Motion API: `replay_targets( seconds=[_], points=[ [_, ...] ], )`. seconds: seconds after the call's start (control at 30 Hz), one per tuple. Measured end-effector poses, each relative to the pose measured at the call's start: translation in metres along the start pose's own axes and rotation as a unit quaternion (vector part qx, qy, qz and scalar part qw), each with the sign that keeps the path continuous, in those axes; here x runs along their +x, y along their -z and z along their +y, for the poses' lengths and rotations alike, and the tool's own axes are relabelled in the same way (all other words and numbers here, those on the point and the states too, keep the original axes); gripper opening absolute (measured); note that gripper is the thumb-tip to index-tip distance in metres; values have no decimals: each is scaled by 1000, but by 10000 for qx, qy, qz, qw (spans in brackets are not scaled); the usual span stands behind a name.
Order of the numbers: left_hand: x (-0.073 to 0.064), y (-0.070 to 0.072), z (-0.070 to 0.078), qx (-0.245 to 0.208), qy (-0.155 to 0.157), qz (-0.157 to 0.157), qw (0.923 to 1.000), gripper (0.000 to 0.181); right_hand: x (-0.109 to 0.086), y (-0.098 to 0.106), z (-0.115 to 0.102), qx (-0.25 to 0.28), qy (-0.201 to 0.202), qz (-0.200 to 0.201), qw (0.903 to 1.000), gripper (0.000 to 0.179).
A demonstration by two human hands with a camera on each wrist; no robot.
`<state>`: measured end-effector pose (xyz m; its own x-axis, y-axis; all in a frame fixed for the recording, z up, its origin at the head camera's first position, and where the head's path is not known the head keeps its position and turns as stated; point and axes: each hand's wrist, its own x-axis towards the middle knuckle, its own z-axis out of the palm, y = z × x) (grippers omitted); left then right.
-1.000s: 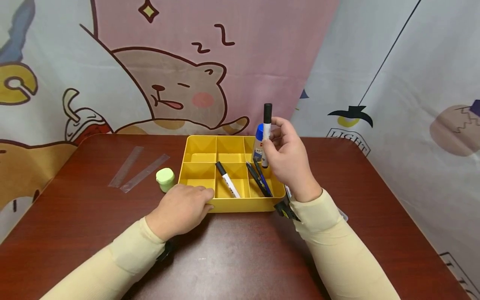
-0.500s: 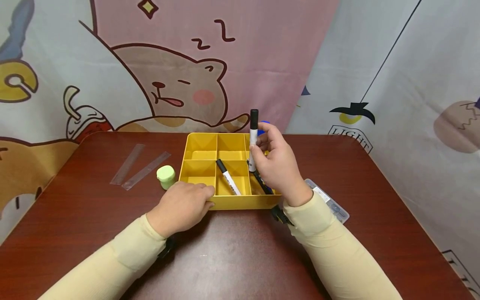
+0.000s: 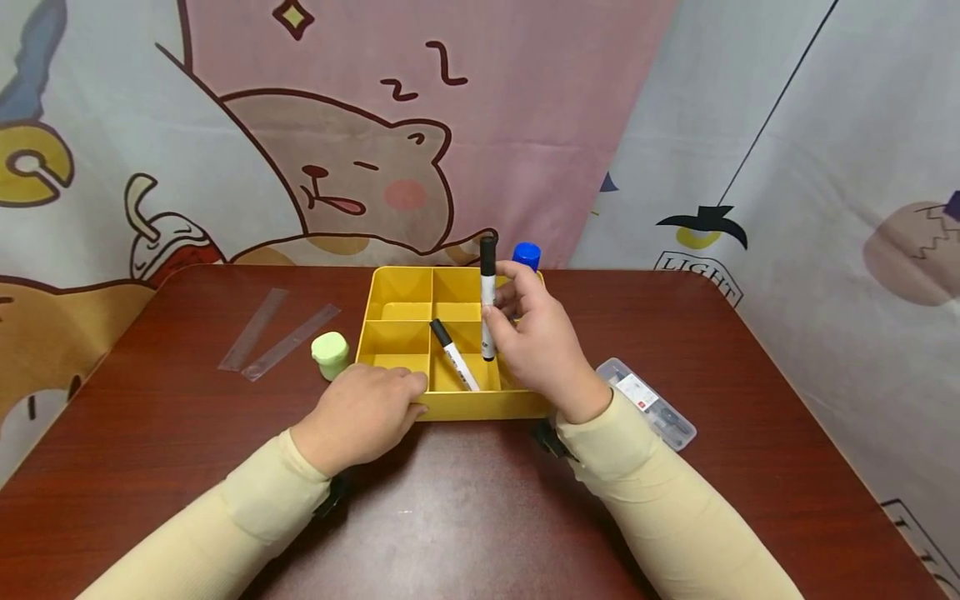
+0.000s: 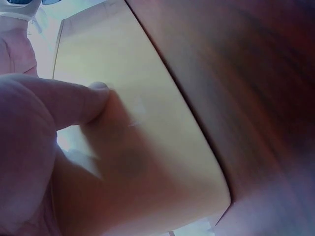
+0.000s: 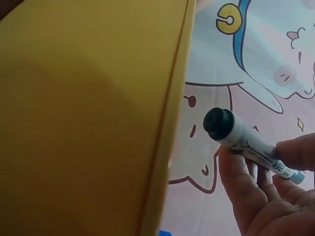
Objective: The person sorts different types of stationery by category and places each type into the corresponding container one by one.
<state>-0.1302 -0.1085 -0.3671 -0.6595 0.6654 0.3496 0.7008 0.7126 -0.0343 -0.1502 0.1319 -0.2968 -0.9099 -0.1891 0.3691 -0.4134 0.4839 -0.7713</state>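
Observation:
A yellow compartment organizer box [image 3: 480, 407] stands on the table. My left hand [image 3: 366, 417] grips its front wall near the left corner, fingers over the rim; the left wrist view has the thumb [image 4: 78, 101] against the outer face. Between thumb and fingers my right hand [image 3: 546, 342] pinches a whiteboard marker [image 3: 488, 287], white with a black cap, upright over the front middle compartment. Inside that compartment another black-capped marker [image 3: 454, 358] leans diagonally. The right wrist view shows the held marker [image 5: 251, 147] beyond the box wall [image 5: 93, 118]. My right hand hides most of the right compartments.
A blue-capped bottle [image 3: 527, 255] rises at the box's back right. Left of the box are a small light-green container [image 3: 331, 354] and two clear rulers [image 3: 291, 343]. A clear plastic case [image 3: 670, 421] lies at the right. A printed cloth [image 3: 525, 125] hangs behind the table.
My right hand has moved left and lower with the marker, from above the right compartments to the front middle one. The left hand stays on the box.

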Motion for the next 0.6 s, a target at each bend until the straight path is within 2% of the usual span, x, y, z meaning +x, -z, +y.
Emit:
replay_targets(
  seconds=[0.6],
  points=[
    [1, 1, 0, 10, -53, 18, 10000, 36, -8, -18, -1, -457, -31, -499, 9977, 48]
  ],
)
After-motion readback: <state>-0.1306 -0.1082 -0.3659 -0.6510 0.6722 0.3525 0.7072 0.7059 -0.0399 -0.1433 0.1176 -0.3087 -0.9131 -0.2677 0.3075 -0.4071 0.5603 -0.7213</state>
